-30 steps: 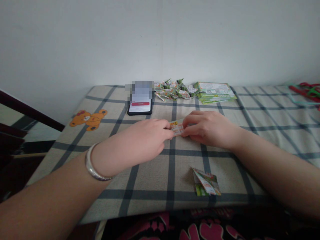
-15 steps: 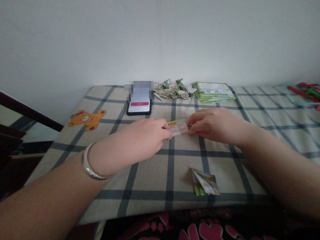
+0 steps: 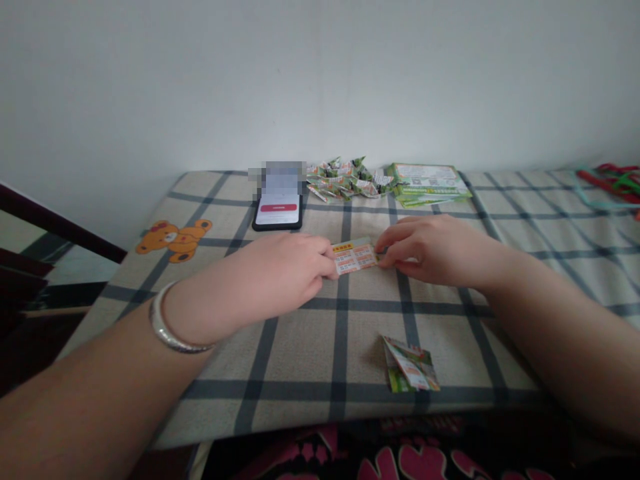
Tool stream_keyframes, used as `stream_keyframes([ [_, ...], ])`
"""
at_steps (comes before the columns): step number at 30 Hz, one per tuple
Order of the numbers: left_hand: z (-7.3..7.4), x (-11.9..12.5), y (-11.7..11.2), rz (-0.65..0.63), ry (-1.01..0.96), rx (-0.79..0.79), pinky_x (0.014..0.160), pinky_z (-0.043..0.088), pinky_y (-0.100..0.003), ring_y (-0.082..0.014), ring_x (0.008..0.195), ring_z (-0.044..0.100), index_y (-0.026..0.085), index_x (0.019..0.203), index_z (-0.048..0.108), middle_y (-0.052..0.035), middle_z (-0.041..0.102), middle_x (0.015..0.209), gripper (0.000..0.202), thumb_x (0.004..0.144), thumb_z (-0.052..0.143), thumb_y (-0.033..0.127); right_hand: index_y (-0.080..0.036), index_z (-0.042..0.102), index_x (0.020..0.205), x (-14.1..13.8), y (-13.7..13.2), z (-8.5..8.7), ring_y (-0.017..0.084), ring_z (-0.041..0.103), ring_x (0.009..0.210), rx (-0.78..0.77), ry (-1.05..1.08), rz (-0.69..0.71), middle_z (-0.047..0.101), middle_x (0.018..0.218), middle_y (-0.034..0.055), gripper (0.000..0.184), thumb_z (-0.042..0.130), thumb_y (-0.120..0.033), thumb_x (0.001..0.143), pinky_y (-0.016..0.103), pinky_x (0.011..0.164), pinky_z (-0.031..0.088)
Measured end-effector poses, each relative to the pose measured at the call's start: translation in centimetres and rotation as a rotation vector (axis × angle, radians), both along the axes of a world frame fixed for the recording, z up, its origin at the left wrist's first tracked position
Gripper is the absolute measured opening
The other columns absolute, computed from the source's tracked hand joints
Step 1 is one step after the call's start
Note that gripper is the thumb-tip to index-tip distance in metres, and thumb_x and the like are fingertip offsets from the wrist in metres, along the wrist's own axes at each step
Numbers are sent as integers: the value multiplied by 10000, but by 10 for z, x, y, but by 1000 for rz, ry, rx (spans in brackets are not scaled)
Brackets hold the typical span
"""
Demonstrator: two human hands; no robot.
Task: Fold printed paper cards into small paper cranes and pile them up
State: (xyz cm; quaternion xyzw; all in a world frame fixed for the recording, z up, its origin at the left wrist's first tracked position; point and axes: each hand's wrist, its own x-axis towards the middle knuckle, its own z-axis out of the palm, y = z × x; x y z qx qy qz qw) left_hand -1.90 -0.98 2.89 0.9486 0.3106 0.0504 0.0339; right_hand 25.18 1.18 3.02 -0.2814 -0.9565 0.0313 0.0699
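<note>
Between my hands, on the checked tablecloth, is a small folded paper strip [image 3: 356,257] printed in orange, yellow and white. My left hand [image 3: 295,267] pinches its left end, with the fingertips closed over the paper. At the opposite end, my right hand [image 3: 425,250] has thumb and fingers pinched on the paper's edge. Nearer to me lies a second piece of folded green and white paper [image 3: 413,365], with one flap raised.
A phone [image 3: 278,207] with a lit screen lies at the back. Beside it are a pile of folded paper pieces [image 3: 345,180] and a stack of printed leaflets [image 3: 427,183]. Red and green items [image 3: 617,183] sit far right. A bear picture [image 3: 175,240] is at left.
My left hand has shifted slightly to the left and away from me, so more of the strip's left part shows. My right hand is nearly unmoved.
</note>
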Motion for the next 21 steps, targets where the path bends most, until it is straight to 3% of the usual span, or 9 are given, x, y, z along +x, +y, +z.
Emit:
stream_keyframes([
  [9, -2, 3, -3, 24, 43, 57, 798, 501, -320, -180, 859, 649, 219, 916, 726, -39, 683, 928, 236, 887, 494, 189, -186, 706, 825, -4, 5, -5, 154, 618, 822, -88, 68, -6, 681, 971, 41, 176, 558, -98, 790, 273, 727, 469],
  [14, 0, 9, -2, 85, 104, 58, 767, 511, -345, -199, 834, 652, 181, 908, 706, -54, 680, 883, 263, 906, 444, 191, -176, 688, 829, -8, 8, -10, 157, 587, 774, -63, 95, -47, 657, 885, 41, 165, 543, -106, 793, 273, 690, 436],
  [21, -3, 8, 7, 113, 37, 38, 794, 499, -345, -192, 843, 631, 183, 872, 710, -43, 671, 853, 246, 898, 466, 207, -164, 686, 1042, -16, 6, -19, 208, 602, 821, 79, 89, -97, 654, 921, 71, 232, 590, -293, 874, 313, 703, 436],
])
